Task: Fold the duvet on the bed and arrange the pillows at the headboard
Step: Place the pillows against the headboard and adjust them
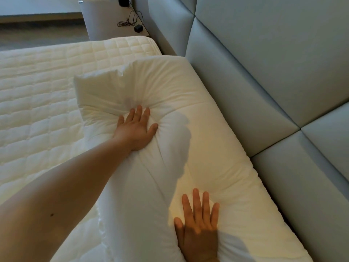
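Observation:
A long white pillow [211,140] lies on the bed along the grey padded headboard [273,76]. My left hand [135,128] presses flat into its far half, fingers spread, and the cloth puckers around it. My right hand [198,222] lies flat on its near half, fingers apart. Neither hand grips anything. The quilted cream mattress cover [37,103] is bare to the left. No duvet is in view.
Beyond the bed's far corner stands a grey bedside table [105,21] with a black cable and charger [132,23] on it. A strip of floor [37,36] runs along the far side of the bed.

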